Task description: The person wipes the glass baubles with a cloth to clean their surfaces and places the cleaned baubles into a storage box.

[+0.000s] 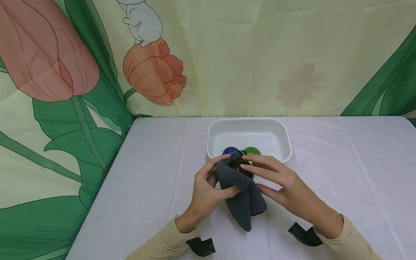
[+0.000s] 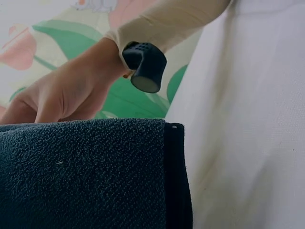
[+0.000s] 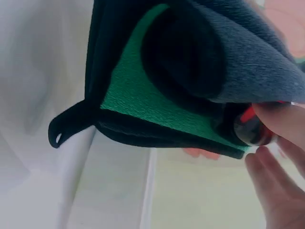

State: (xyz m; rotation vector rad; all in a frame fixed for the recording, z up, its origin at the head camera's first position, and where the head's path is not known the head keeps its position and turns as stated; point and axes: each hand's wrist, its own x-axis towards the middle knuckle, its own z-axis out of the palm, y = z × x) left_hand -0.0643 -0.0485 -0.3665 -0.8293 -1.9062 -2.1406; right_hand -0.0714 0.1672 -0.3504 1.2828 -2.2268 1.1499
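Observation:
My left hand [image 1: 207,187] grips a dark grey-blue towel [image 1: 241,202], thumb on its near side and fingers behind. A dark glossy ball [image 1: 239,165] sits in the towel's fold. The fingers of my right hand [image 1: 283,182] are spread along the ball's right side, with the thumb lower down by the cloth. In the right wrist view, fingers and thumb pinch the ball [image 3: 252,129], which shows a red patch. There the towel [image 3: 267,62] reveals a green face, dark edging and a hanging loop. The left wrist view shows the towel [image 2: 86,171] close up, partly hiding a hand.
A white rectangular tray [image 1: 285,140] stands just behind the hands. Inside its near side are a blue ball [image 1: 230,150] and a green ball [image 1: 252,150]. White cloth [image 1: 151,181] covers the table. A printed floral curtain [image 1: 248,70] hangs behind it.

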